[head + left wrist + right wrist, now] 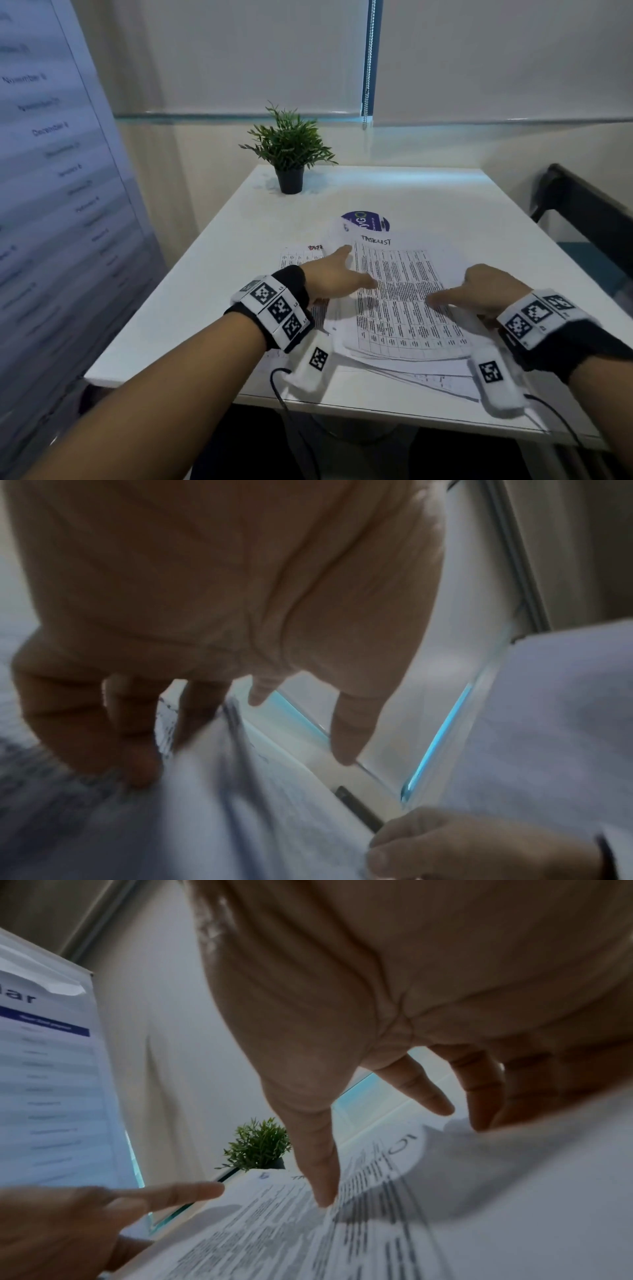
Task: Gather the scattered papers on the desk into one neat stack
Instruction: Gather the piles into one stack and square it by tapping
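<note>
A loose pile of printed papers (404, 298) lies on the white desk (205, 291), its top sheet headed "TASKLIST". My left hand (346, 270) is at the pile's left edge, with the thumb over the top sheet, the index finger straight and the other fingers (137, 750) curled at the edge. My right hand (462, 287) holds the right edge: its thumb (318, 1164) presses on the top sheet and the fingers reach behind the raised paper (514, 1150). One more printed sheet (294, 255) pokes out to the left, under my left wrist.
A round purple item (368, 221) lies partly under the pile's far end. A small potted plant (291, 154) stands at the back of the desk. A dark chair (582, 212) is at the right and a calendar banner (51, 171) at the left.
</note>
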